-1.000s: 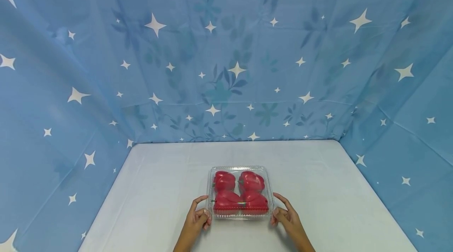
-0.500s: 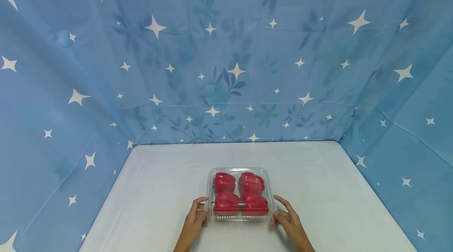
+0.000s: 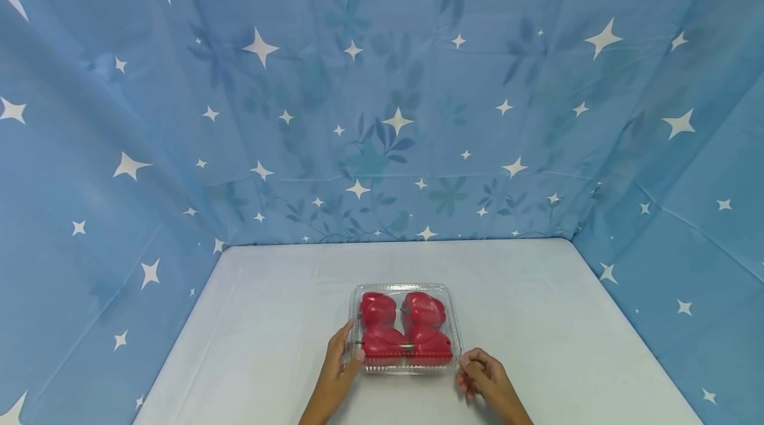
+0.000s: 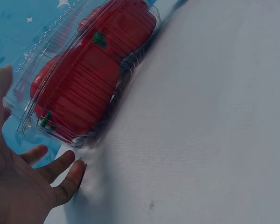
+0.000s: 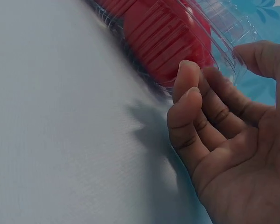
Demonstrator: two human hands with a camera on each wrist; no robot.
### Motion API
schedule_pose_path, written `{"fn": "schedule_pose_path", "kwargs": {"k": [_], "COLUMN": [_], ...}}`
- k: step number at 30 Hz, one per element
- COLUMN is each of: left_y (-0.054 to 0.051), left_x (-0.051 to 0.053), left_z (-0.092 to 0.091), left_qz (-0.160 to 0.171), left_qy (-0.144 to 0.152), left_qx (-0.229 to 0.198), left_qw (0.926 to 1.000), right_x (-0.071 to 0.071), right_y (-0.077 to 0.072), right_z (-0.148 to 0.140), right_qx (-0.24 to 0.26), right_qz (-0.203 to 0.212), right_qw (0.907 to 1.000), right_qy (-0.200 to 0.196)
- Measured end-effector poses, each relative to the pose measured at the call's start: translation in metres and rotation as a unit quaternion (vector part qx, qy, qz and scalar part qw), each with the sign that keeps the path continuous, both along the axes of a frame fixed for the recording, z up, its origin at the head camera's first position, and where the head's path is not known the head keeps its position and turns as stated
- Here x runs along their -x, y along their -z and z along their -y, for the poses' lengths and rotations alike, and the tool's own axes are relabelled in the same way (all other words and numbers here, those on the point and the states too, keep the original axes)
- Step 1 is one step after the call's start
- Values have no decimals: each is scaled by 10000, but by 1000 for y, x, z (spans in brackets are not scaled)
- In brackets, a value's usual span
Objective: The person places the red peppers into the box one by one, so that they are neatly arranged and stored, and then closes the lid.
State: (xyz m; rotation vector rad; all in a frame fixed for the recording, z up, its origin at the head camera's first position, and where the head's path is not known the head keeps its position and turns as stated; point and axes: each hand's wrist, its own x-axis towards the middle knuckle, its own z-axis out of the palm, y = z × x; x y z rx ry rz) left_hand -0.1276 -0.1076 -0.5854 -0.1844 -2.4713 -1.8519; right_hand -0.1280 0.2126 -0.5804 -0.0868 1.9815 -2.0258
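A clear plastic clamshell container [image 3: 406, 370] sits on the table with its lid down over several red bell peppers [image 3: 383, 340] with green stems. At its left side is my left hand [image 3: 335, 372], the thumb by the near left corner and the fingers straight and spread. The left wrist view shows gaps between those fingers [image 4: 63, 165] and the container wall. By the near right corner my right hand [image 3: 485, 375] pinches the lid's rim between thumb and index finger; its other fingers [image 5: 184, 112] curl loosely under the corner.
A white cloth covers the table [image 3: 268, 319], which ends at a rounded far edge. Blue curtains [image 3: 382, 113] with white stars and leaf prints enclose it at the back and on both sides.
My left hand has loosened from the container's left side, its fingers straightening and thumb spreading. My right index finger has drawn in from the side toward the near right corner. The container stays put.
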Motion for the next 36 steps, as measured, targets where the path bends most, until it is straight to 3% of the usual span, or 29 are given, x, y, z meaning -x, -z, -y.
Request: {"fn": "schedule_pose_path", "kwargs": {"k": [6, 11, 19, 36], "left_y": [0, 1, 2, -4], "left_x": [0, -1, -2, 2], "left_z": [-2, -2, -2, 0], "left_qz": [124, 155, 182, 183], "left_qy": [32, 44, 58, 122], "left_qx": [70, 6, 22, 135], "left_qw": [9999, 9999, 9998, 9997], "right_x": [1, 3, 2, 6], "right_y": [-3, -1, 7, -4], "right_z": [-4, -5, -7, -11], "right_qx": [-68, -36, 14, -313], "right_qz": [-17, -101, -587, 123], "right_qw": [9991, 9986, 9968, 9983], "right_qy": [-429, -525, -541, -484]}}
